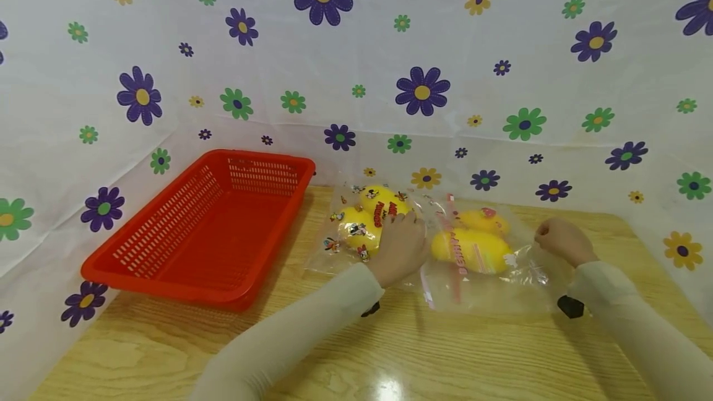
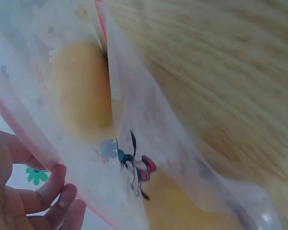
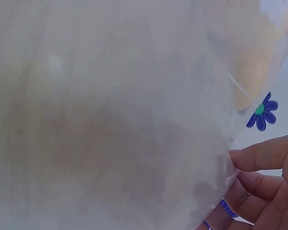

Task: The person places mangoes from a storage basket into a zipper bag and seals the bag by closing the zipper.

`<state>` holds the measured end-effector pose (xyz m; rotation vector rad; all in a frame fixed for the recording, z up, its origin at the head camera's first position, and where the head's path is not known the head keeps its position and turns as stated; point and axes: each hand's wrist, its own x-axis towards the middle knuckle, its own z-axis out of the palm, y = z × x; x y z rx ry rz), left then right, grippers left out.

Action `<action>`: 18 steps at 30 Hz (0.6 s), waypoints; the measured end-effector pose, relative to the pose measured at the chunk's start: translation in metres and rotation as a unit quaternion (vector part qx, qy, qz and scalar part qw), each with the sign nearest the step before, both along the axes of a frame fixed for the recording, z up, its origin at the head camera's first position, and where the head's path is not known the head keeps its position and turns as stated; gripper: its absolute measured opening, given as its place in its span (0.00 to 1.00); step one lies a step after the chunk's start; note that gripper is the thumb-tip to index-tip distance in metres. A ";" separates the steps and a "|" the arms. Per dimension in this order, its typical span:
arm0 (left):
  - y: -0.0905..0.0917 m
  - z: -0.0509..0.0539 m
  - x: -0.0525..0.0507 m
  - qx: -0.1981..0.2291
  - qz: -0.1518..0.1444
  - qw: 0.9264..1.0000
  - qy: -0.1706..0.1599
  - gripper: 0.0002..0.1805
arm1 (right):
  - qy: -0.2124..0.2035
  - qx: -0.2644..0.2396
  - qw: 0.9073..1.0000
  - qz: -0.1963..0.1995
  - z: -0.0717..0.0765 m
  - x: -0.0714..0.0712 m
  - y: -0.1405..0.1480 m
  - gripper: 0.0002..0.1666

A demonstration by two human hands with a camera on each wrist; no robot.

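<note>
Two clear printed plastic zip bags lie side by side, each with smooth yellow fruit-like pieces inside. The left bag, with cartoon figures, contains rounded yellow pieces. My left hand pinches its pink-edged rim; in the left wrist view, the fingers are bent at that edge. Longer yellow pieces fill the right bag. At its right side my right hand pinches a corner. The right wrist view shows thumb and fingers meeting on the clear film.
A red plastic basket with slotted sides stands on the left of the wooden table. Behind and along the sides hangs a white sheet with purple, green and yellow flowers.
</note>
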<state>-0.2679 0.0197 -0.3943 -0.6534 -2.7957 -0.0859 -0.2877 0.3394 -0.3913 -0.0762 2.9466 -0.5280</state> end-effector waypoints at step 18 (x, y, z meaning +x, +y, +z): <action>0.071 -0.014 -0.037 -0.046 0.009 0.999 -0.017 0.13 | 0.049 0.033 0.996 -0.072 0.006 0.003 0.066 0.22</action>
